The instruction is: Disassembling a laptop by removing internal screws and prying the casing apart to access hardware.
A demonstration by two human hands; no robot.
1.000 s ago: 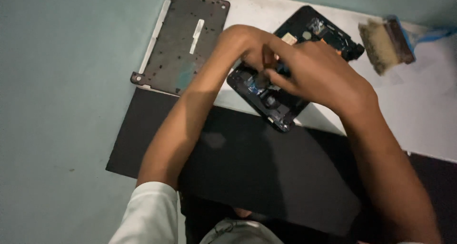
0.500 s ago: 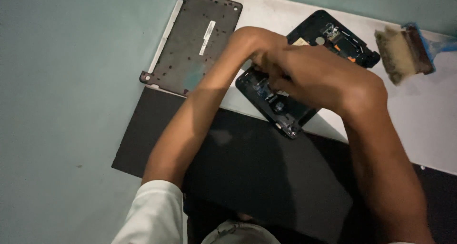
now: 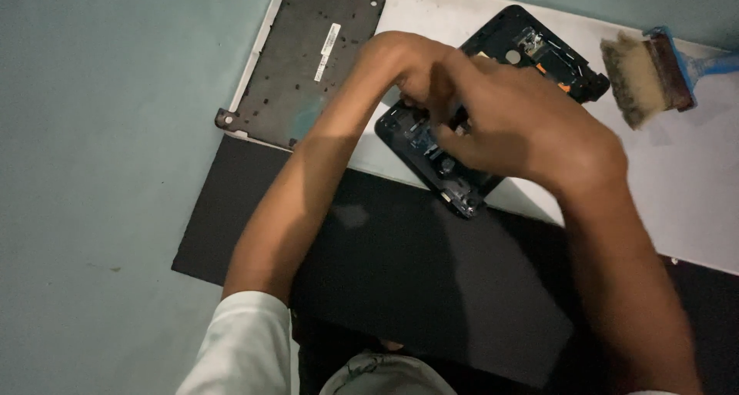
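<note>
The opened black device (image 3: 462,145) lies flat on the white tabletop (image 3: 677,187), directly beneath both hands. The left hand (image 3: 412,68) and right hand (image 3: 516,125) are pinched over its exposed interior; whether anything is held cannot be told. It is judged light, stiff and fragile inside, best taken by its outer edges.

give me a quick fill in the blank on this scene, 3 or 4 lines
1. Both hands, left and right, work over the opened black ____.
2. The brush with the blue handle lies to the ____ of the hands in the picture.
3. The grey cover lies flat at the top ____ of the picture.
4. The mat nearest the person is ____ in colour.

Missing words: device; right; left; black
</note>
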